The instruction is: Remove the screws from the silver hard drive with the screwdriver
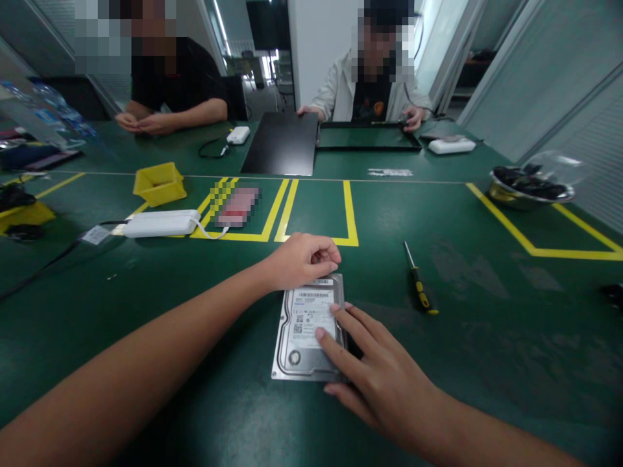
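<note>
A silver hard drive (311,366) with a white printed label lies face up on the green table in front of me. My right hand (374,363) holds its right side, two fingertips spread over the label and the thumb at the near right corner. Over the drive's far end is my left hand (302,261), its fingers curled in toward the thumb. Whatever it may pinch is too small or hidden to name. A screwdriver (418,288) with a black and yellow handle rests to the right of the drive, apart from both hands.
Yellow tape (353,214) marks areas on the table. At left are a yellow bin (160,185), a white power strip (162,223) and a phone (238,206). A metal bowl (530,188) holds dark parts at right. Opposite, one person handles a black panel (282,143) and frame; another sits nearby.
</note>
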Available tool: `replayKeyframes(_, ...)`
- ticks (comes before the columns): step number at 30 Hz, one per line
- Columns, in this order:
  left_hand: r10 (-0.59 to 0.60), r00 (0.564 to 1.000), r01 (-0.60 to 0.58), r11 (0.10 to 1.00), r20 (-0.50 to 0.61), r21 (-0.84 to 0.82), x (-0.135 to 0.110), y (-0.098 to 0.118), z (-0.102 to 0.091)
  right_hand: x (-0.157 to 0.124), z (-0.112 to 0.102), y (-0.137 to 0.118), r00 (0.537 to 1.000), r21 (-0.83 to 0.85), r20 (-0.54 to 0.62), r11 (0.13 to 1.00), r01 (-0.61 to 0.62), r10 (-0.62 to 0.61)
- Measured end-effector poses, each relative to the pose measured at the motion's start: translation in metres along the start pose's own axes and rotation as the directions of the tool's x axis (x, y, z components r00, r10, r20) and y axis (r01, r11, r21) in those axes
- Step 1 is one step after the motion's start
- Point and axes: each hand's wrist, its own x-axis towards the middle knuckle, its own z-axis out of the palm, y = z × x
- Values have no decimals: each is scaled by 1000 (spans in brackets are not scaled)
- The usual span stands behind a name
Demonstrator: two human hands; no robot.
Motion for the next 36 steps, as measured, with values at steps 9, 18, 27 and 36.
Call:
replayKeyframes(9, 40, 979, -41, 999, 201, 0, 18, -10, -4, 1, -1, 1, 1000, -6, 7, 1000, -3, 3)
replayKeyframes(18, -1, 929, 65, 985, 371, -161, 33, -20, -5, -1, -2, 1, 1000, -6, 27, 1000, 1, -1)
replayKeyframes(27, -35, 871, 65, 997, 489, -44, 43, -12, -10, 0, 1, 2, 1000, -12, 27, 1000, -1, 1)
replayKeyframes(36, -9, 877, 24, 999, 480, -25, 44, -11, -11, -2, 0, 1, 1000, -15, 22, 1000, 0, 0)
